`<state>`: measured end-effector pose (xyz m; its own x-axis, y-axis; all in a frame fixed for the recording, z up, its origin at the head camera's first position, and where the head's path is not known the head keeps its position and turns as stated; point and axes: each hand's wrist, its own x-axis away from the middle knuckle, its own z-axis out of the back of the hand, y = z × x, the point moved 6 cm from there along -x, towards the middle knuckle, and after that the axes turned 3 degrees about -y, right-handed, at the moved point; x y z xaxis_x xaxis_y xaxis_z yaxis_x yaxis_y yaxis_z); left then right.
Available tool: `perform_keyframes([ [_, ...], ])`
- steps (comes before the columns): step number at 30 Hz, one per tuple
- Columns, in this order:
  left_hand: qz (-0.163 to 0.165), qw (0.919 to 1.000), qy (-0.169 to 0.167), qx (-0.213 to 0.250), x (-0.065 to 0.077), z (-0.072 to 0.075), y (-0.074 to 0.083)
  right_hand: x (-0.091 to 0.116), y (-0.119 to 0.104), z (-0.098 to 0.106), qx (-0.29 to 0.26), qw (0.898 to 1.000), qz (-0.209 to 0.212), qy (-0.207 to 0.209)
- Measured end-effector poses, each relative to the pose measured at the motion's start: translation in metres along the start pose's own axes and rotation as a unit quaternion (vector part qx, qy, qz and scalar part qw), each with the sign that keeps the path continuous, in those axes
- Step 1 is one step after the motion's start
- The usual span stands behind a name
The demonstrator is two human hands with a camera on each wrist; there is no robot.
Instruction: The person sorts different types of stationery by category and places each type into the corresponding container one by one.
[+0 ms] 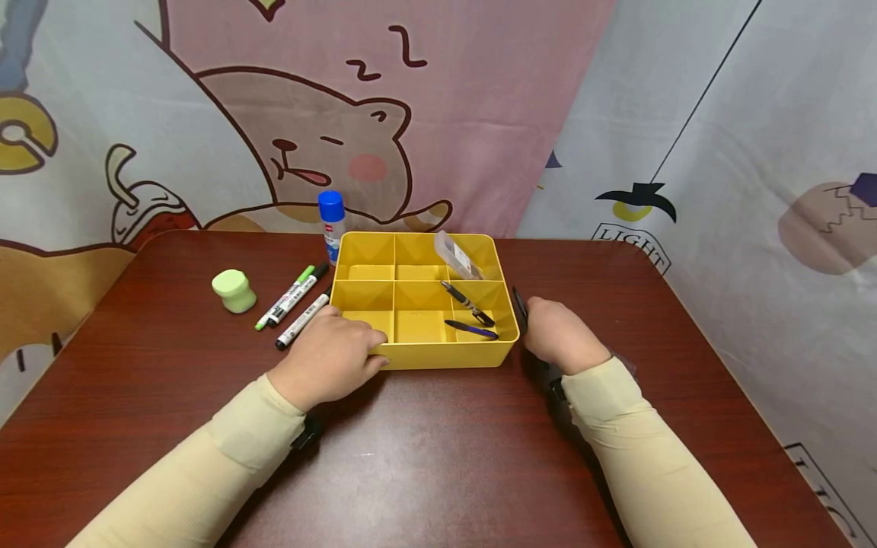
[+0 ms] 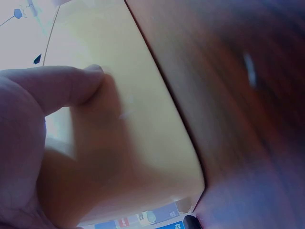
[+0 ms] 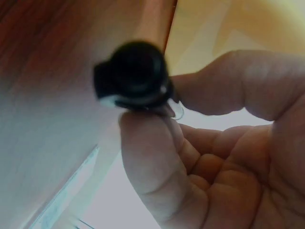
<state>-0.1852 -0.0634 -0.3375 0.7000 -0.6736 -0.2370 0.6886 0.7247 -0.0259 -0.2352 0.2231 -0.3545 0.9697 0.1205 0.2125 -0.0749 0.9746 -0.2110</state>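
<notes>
A yellow divided organizer box point(image 1: 441, 355) sits in the middle of the table. My left hand point(image 1: 331, 358) grips its front left corner, and in the left wrist view the thumb point(image 2: 71, 86) presses the outer wall. Just off the box's right side, my right hand point(image 1: 563, 333) pinches a black pen point(image 1: 520, 306) between thumb and fingers. In the right wrist view the pen's dark end point(image 3: 136, 74) points at the camera. Inside the box, a black patterned pen point(image 1: 469, 303) and a dark blue pen point(image 1: 471, 329) lie toward the front right. A clear plastic case point(image 1: 455, 256) leans in the back right compartment.
Left of the box lie a green-ended marker point(image 1: 284, 297), a black-capped marker point(image 1: 298, 295) and another marker point(image 1: 301, 320). A blue-capped glue stick point(image 1: 332, 228) stands at the back left corner. Farther left is a pale green sponge-like piece point(image 1: 234, 291). A printed cloth point(image 1: 479, 114) hangs behind the table.
</notes>
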Motion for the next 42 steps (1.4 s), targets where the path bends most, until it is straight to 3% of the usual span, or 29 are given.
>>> perform_keyframes([
  [19,-0.002,1.0,0.002,-0.001,0.0,0.0,0.0,0.001,0.001,0.008,0.001,1.0,-0.014,0.019],
  [42,-0.002,1.0,0.007,0.004,0.001,0.001,0.0,0.004,0.0,0.019,-0.029,0.994,0.004,0.102],
])
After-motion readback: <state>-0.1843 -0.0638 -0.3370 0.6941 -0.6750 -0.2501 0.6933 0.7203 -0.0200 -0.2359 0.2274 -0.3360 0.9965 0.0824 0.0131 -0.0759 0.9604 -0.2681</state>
